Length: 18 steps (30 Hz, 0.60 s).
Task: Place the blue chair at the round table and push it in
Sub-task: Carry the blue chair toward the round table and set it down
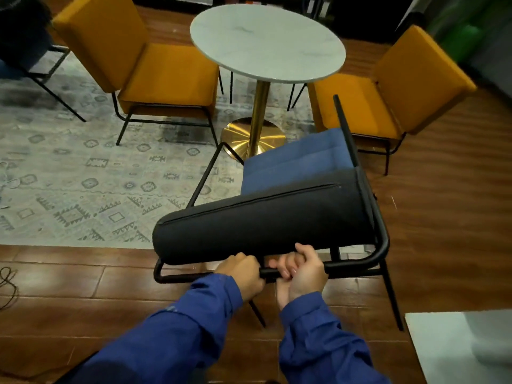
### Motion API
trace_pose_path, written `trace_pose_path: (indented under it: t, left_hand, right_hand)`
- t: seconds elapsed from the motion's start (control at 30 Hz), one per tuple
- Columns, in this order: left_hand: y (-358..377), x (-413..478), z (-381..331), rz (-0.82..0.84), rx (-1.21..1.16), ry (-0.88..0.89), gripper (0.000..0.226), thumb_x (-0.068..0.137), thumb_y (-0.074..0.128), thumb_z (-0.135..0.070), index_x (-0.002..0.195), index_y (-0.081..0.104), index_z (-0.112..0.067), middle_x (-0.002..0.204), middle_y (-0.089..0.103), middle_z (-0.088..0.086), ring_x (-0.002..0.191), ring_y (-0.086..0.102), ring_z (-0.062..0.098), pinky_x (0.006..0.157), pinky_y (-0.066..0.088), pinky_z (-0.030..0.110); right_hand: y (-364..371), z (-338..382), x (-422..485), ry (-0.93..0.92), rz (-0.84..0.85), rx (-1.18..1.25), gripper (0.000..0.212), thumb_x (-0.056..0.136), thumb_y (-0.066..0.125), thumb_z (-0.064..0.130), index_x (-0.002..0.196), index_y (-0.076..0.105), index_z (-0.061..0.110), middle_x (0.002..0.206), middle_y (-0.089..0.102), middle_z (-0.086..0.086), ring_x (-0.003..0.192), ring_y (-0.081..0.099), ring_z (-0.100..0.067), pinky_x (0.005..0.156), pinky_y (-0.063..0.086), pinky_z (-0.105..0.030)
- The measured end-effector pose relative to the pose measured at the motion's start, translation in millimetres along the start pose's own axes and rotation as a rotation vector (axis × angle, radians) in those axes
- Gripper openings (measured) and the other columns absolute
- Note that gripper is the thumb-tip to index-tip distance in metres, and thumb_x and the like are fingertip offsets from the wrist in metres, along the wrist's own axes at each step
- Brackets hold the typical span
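The blue chair (296, 159) has a blue seat, a dark backrest and a black metal frame. It is tilted, its front towards the round table (266, 40), a white marble top on a gold pedestal. The seat's front edge lies close to the gold base. My left hand (243, 273) and my right hand (302, 270) both grip the black frame bar behind the backrest, side by side. Both arms wear blue sleeves.
An orange chair (155, 67) stands left of the table and another orange chair (388, 87) to its right. A patterned grey rug (69, 184) covers the floor under them; wood floor surrounds it. A white surface (460, 350) sits at bottom right. A cable (8, 286) lies at the left.
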<state>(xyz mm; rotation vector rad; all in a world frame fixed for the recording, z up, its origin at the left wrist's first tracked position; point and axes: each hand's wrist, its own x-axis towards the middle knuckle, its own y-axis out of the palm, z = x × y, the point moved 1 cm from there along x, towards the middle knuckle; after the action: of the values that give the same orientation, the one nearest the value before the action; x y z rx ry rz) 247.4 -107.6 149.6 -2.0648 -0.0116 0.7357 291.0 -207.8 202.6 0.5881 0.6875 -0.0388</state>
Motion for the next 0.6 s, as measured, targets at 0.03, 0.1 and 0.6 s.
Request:
trace_pose_path:
  t: [0.03, 0.1, 0.6]
  left_hand:
    - [1.6, 2.0, -5.7, 0.015, 0.021, 0.039, 0.019, 0.072, 0.049, -0.033, 0.079, 0.062, -0.021, 0.089, 0.067, 0.008, 0.081, 0.063, 0.031, 0.065, 0.046, 0.03]
    - [6.1, 5.2, -14.0, 0.066, 0.05, 0.109, 0.015, 0.071, 0.049, -0.034, 0.064, 0.055, -0.022, 0.081, 0.065, 0.006, 0.073, 0.062, 0.029, 0.062, 0.047, 0.031]
    - [91.5, -3.2, -85.4, 0.145, 0.343, 0.358, 0.027, 0.074, 0.047, -0.044, 0.081, 0.066, -0.025, 0.087, 0.069, 0.005, 0.083, 0.064, 0.029, 0.074, 0.046, 0.035]
  right_hand:
    - [-8.0, 5.8, 1.2, 0.0, -0.009, 0.028, 0.046, 0.082, 0.05, 0.009, 0.045, 0.026, 0.022, 0.037, 0.019, 0.004, 0.035, 0.02, -0.015, 0.05, 0.035, -0.032]
    - [-24.7, 13.6, 2.9, 0.013, -0.035, 0.087, 0.044, 0.082, 0.049, 0.01, 0.047, 0.026, 0.022, 0.037, 0.019, 0.005, 0.033, 0.021, -0.015, 0.051, 0.034, -0.031]
    - [-168.1, 36.1, 16.1, 0.162, -0.345, 0.37, 0.034, 0.08, 0.043, 0.008, 0.053, 0.027, 0.022, 0.038, 0.02, 0.007, 0.03, 0.021, -0.014, 0.053, 0.035, -0.031]
